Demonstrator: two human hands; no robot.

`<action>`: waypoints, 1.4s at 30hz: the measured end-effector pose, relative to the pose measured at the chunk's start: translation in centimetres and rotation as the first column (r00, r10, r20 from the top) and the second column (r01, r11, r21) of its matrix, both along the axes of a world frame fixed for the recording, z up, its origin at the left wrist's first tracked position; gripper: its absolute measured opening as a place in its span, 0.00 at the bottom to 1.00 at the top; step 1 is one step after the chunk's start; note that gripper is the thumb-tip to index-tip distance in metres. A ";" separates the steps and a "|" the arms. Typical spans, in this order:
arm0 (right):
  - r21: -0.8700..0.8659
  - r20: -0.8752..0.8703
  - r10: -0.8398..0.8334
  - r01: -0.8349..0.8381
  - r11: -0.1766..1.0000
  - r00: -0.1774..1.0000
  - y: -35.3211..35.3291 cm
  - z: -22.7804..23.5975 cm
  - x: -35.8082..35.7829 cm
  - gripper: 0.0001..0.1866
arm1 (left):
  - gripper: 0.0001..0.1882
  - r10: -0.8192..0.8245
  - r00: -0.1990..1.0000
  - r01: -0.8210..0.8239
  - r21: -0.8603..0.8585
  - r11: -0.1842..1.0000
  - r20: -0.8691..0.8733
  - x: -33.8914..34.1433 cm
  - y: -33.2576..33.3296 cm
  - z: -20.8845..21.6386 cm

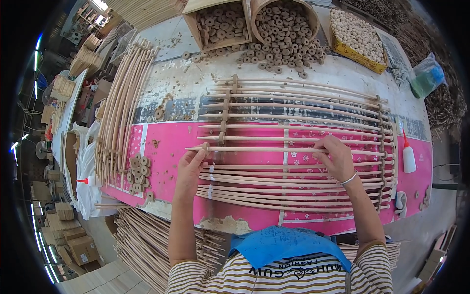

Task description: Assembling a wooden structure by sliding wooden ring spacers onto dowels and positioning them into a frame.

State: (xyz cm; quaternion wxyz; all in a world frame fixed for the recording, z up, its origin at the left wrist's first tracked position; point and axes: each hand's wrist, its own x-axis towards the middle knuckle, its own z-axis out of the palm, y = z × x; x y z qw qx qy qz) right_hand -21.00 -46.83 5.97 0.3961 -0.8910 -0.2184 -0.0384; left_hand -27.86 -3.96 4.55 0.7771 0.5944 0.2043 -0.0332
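A row of slim wooden rods (254, 139) with tapered left ends lies across the table. Several carry a round wooden disc near that end, and more discs (381, 142) line their right ends. My left hand (190, 167) pinches a wooden disc (206, 147) at the tapered tip of one rod. Farther right along that same rod, my right hand (336, 156) has its thumb and fingers closed around the shaft. Nearer to me, several rods (274, 184) show white marks and no discs at their left ends.
Loose discs (139, 172) are piled at the left beside a stack of rods (120, 103). Two wooden containers (219, 6) spill discs at the back. A yellow box (360, 55) of pale balls stands back right. A white squeeze bottle (409, 158) with a red tip lies at the right.
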 end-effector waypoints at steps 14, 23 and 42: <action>-0.052 0.000 -0.008 0.008 0.999 1.000 -0.7 -1.8 0.1 0.08 | 0.15 0.012 1.000 0.001 0.681 0.732 -0.015 0.1 0.9 1.3; -0.072 0.026 0.026 -0.024 0.997 0.999 -0.7 -2.0 0.0 0.07 | 0.21 -0.420 0.900 -0.076 0.990 0.117 0.118 1.4 -1.6 1.5; -0.215 0.197 0.010 0.033 0.976 0.980 -0.3 -2.8 0.2 0.06 | 0.19 -0.407 0.900 -0.072 0.973 0.219 0.158 1.4 -2.4 -0.3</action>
